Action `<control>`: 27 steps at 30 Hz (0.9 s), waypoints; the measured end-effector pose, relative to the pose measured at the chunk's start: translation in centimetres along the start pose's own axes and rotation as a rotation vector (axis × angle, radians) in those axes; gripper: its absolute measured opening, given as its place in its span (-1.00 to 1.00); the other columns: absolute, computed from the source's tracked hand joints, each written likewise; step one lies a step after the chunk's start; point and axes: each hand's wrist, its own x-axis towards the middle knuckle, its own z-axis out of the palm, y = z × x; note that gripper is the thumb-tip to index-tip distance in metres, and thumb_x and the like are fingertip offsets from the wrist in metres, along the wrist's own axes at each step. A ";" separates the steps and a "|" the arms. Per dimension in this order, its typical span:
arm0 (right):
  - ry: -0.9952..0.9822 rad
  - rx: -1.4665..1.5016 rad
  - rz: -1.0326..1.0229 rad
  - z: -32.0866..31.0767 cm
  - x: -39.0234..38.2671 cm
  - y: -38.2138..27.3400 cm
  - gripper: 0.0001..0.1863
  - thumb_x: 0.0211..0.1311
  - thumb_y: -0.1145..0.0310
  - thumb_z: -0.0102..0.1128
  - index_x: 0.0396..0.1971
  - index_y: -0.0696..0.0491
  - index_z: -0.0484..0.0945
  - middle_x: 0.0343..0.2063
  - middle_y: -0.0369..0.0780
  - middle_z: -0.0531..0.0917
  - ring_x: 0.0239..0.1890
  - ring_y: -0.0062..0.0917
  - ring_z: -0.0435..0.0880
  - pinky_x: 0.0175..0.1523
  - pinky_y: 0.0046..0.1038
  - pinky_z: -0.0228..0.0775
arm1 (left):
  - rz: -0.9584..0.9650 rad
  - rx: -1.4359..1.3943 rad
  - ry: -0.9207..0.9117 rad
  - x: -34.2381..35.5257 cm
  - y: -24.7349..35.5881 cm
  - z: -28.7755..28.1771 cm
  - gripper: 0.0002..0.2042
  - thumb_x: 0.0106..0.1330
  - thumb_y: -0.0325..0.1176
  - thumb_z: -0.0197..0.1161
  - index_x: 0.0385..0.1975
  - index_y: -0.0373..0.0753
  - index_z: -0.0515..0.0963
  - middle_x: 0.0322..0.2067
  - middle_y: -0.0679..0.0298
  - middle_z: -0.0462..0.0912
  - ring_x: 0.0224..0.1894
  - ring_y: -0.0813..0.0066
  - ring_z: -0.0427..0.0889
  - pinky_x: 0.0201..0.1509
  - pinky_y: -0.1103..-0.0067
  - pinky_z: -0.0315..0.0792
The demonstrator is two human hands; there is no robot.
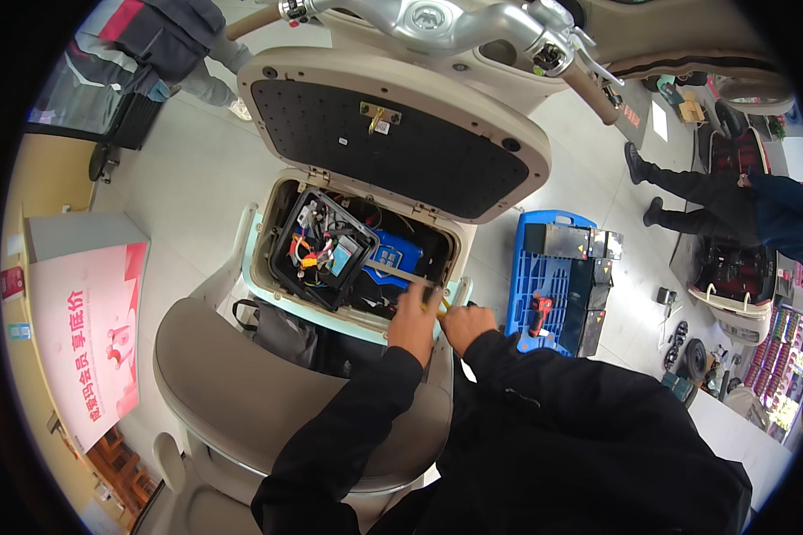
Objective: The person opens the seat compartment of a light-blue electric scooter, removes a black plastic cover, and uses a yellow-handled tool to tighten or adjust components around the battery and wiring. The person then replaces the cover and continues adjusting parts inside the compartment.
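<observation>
Both my hands meet at the near right corner of the open storage compartment (257,267) of a scooter. My left hand (412,323) is closed at the end of a pale flat strip (400,272) that runs into the compartment. Beside it my right hand (469,328) is closed around a yellow-handled hand tool (442,308); its working end is mostly hidden by my fingers. Inside the compartment, a black tray (283,259) holds tangled wires, bright connectors and a blue-labelled module (343,257). A blue box (404,253) lies to its right.
The raised compartment lid (401,147) stands beyond, below the handlebar (419,20). A brown seat (268,383) is at near left. On the floor at right, a blue crate (518,285) carries black battery packs (589,294) and a red power drill (541,312). Another person (714,201) stands far right.
</observation>
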 end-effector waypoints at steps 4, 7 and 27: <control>-0.036 0.236 0.241 -1.1 1.7 -2.4 -0.67 0.41 0.21 0.16 -0.35 0.12 0.78 -0.32 0.02 0.80 -0.33 -0.22 0.86 -0.24 -0.15 0.69 | -0.559 -0.304 0.113 -1.6 -3.1 5.2 -0.44 0.50 -0.30 0.24 0.42 -0.39 0.30 0.14 -0.20 0.52 0.15 -0.22 0.57 0.28 0.23 0.45; -0.060 0.884 0.563 3.4 3.5 1.8 -0.64 0.47 0.22 0.09 -0.22 0.23 0.71 -0.29 0.07 0.79 -0.32 -0.04 0.84 -0.16 -0.02 0.71 | -0.638 -0.790 -0.302 -0.7 -2.2 6.9 -0.61 0.61 -0.19 0.08 0.21 -0.35 0.54 0.02 -0.11 0.70 0.10 -0.15 0.65 0.22 0.20 0.47; -0.140 0.103 0.021 -1.7 4.3 1.9 -0.84 0.04 0.27 0.39 -0.44 0.04 0.76 -0.43 -0.14 0.80 -0.36 -0.18 0.83 -0.30 -0.19 0.64 | -0.879 -0.962 -0.061 1.3 -13.5 9.9 -0.75 0.54 -0.47 0.05 0.11 -0.34 0.56 -0.22 0.07 0.72 -0.19 0.30 0.76 -0.06 0.39 0.61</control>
